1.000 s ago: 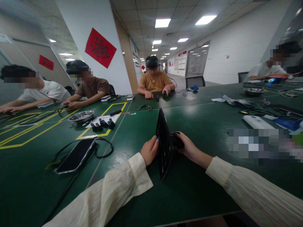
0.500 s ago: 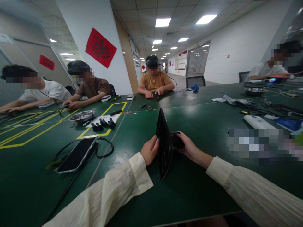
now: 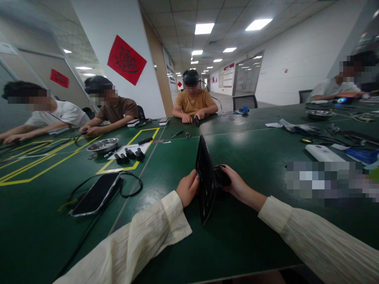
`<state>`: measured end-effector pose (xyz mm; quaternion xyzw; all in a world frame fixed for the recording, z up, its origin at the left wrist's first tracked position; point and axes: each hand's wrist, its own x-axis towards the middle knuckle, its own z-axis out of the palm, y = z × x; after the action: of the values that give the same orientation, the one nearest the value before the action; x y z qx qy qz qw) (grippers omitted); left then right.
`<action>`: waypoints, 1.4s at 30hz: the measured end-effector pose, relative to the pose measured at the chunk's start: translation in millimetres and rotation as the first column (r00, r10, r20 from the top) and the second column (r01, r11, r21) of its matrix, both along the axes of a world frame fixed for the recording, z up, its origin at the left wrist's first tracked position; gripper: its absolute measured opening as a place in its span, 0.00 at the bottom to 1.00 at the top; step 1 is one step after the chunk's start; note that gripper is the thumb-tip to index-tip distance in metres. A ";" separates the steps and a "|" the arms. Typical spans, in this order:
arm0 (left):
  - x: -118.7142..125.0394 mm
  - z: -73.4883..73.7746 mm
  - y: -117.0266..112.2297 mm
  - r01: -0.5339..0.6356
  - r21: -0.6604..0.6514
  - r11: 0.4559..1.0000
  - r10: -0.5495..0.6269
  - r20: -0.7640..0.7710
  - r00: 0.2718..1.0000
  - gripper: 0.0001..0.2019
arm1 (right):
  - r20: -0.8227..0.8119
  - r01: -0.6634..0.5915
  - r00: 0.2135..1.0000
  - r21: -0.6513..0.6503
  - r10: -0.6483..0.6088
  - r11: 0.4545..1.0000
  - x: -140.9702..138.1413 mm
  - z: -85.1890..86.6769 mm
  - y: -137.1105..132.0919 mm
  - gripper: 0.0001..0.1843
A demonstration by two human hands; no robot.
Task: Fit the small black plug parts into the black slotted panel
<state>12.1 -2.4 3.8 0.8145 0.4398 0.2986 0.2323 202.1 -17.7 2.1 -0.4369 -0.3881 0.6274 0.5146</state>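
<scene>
A flat black panel (image 3: 205, 181) stands nearly on edge in front of me, its broad face turned left. Out of its right side sticks a rounded black part (image 3: 222, 177), and my right hand (image 3: 235, 179) is wrapped round it. Against the panel's left face presses my left hand (image 3: 188, 187), thumb and fingers closed. Anything between its fingertips is too small or hidden to make out. The far side of the panel and most of my right fingers are out of sight.
Left of me lie a phone (image 3: 96, 194) and a looped black cable (image 3: 139, 185). Beyond them are several black fittings (image 3: 130, 154) and a metal bowl (image 3: 102, 144). On the right are a white device (image 3: 322, 153) and cables. Co-workers sit around the green table (image 3: 166, 165).
</scene>
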 end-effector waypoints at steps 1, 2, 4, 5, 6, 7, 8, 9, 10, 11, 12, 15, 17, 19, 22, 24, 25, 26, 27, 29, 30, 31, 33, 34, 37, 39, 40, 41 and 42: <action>0.0 0.1 0.0 0.000 -0.002 1.000 0.000 0.000 1.000 0.14 | 0.000 0.004 1.000 -0.007 -0.004 1.000 0.0 0.4 -0.4 0.11; -0.1 0.1 0.0 0.002 -0.005 1.000 -0.002 0.001 1.000 0.13 | -0.001 0.007 1.000 -0.011 -0.007 1.000 0.0 0.8 -0.8 0.11; -0.3 -0.3 0.2 0.009 -0.011 1.000 -0.009 0.006 1.000 0.13 | -0.003 0.011 1.000 -0.010 -0.011 1.000 0.0 1.5 -1.4 0.10; -0.3 -0.6 0.4 0.012 -0.009 1.000 -0.012 0.008 1.000 0.13 | -0.005 0.010 1.000 -0.009 -0.010 1.000 0.1 1.7 -1.6 0.10; -0.4 -1.1 0.6 0.014 -0.005 1.000 -0.014 0.009 1.000 0.13 | -0.006 0.007 1.000 -0.007 -0.007 1.000 0.1 1.8 -1.7 0.10; -0.3 -1.7 0.9 0.014 0.001 1.000 -0.014 0.010 1.000 0.13 | -0.006 0.006 1.000 -0.006 -0.006 1.000 0.1 1.9 -1.7 0.10; -0.2 -2.2 1.2 0.016 0.004 1.000 -0.016 0.010 1.000 0.13 | -0.004 0.006 1.000 -0.004 -0.006 1.000 0.1 1.8 -1.6 0.10; -0.1 -2.8 1.5 0.013 0.007 1.000 -0.013 0.010 1.000 0.13 | -0.002 0.006 1.000 -0.002 -0.006 1.000 0.1 1.8 -1.5 0.10; 0.1 -3.3 1.7 0.007 0.007 1.000 -0.007 0.009 1.000 0.13 | 0.000 0.004 1.000 0.000 -0.004 1.000 0.0 1.7 -1.4 0.11; 0.3 -3.7 2.0 -0.002 0.007 1.000 0.002 0.007 1.000 0.13 | 0.003 0.004 1.000 0.003 -0.004 1.000 -0.1 1.6 -1.3 0.11; 0.5 -4.0 2.1 -0.010 0.006 1.000 0.010 0.004 1.000 0.12 | 0.004 0.004 1.000 0.006 -0.004 1.000 -0.3 1.5 -1.2 0.11; 0.7 -4.0 1.9 -0.016 0.008 1.000 0.016 0.008 1.000 0.12 | 0.005 0.005 1.000 0.012 -0.005 1.000 -0.8 1.6 -1.2 0.11; 0.4 -3.4 1.4 -0.006 -0.003 1.000 0.006 0.019 1.000 0.12 | 0.003 0.003 1.000 0.017 -0.003 1.000 -0.8 1.8 -1.4 0.11; 0.2 -2.8 1.1 0.001 -0.006 1.000 0.000 0.028 1.000 0.12 | 0.000 -0.003 1.000 0.017 0.003 1.000 -0.4 1.8 -1.5 0.11; 0.0 -2.3 1.1 0.008 -0.001 1.000 -0.008 0.029 1.000 0.12 | -0.005 -0.006 1.000 0.020 0.007 1.000 0.5 0.8 -1.1 0.11; 0.1 -2.1 1.3 0.007 0.002 1.000 -0.007 0.019 1.000 0.12 | -0.005 -0.006 1.000 0.021 0.006 1.000 1.1 -0.3 -0.6 0.11; 0.2 -2.1 1.4 0.005 0.001 1.000 -0.005 0.014 1.000 0.12 | -0.007 -0.008 1.000 0.021 0.008 1.000 1.2 -0.8 -0.3 0.11; 0.3 -2.1 1.5 0.002 -0.001 1.000 -0.002 0.012 1.000 0.12 | -0.009 -0.010 1.000 0.022 0.010 1.000 1.3 -1.2 -0.1 0.11; 0.3 -2.1 1.5 0.000 -0.002 1.000 0.000 0.012 1.000 0.12 | -0.012 -0.012 1.000 0.022 0.013 1.000 1.3 -1.5 0.1 0.11; 0.2 -2.5 1.7 -0.001 -0.005 1.000 0.001 0.016 1.000 0.12 | -0.015 -0.017 1.000 0.027 0.018 0.999 1.2 -1.8 0.3 0.10; 0.1 -2.8 1.9 0.000 -0.004 1.000 0.000 0.018 1.000 0.12 | -0.014 -0.017 1.000 0.029 0.018 0.999 1.2 -1.7 0.2 0.10; -0.1 -3.3 2.1 0.000 0.000 1.000 0.000 0.020 1.000 0.12 | -0.012 -0.016 1.000 0.029 0.016 0.999 1.1 -1.6 0.0 0.10; -0.4 -4.4 2.5 0.001 0.017 1.000 -0.002 0.027 1.000 0.12 | -0.006 -0.013 1.000 0.024 0.013 1.000 1.0 -1.0 -0.6 0.10; -0.5 -4.9 2.6 0.004 0.023 1.000 -0.005 0.034 0.999 0.12 | -0.003 -0.011 1.000 0.020 0.011 1.000 0.9 -0.6 -0.9 0.10; 0.0 -4.5 1.3 0.009 -0.008 1.000 -0.008 0.075 0.997 0.13 | -0.002 -0.007 1.000 0.012 0.007 1.000 0.8 0.2 -1.6 0.10; 1.0 -2.6 -0.5 0.004 -0.058 0.998 0.002 0.110 0.994 0.16 | -0.007 -0.006 1.000 0.014 0.006 1.000 0.8 0.2 -1.7 0.10; 1.7 -1.4 -1.4 0.004 -0.081 0.997 0.006 0.119 0.993 0.17 | -0.009 -0.006 1.000 0.014 0.006 1.000 0.7 0.0 -1.6 0.10; 2.3 -0.2 -2.1 0.002 -0.095 0.995 0.009 0.118 0.993 0.18 | -0.009 -0.005 1.000 0.016 0.006 1.000 0.6 -0.4 -1.3 0.10; 2.9 0.9 -2.6 0.000 -0.103 0.995 0.011 0.109 0.994 0.18 | -0.009 -0.004 1.000 0.020 0.004 1.000 0.6 -0.8 -1.0 0.10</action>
<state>15.0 -5.0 4.7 0.7827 0.4436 0.3201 0.2969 202.7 -18.8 1.3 -0.4282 -0.3932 0.6264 0.5194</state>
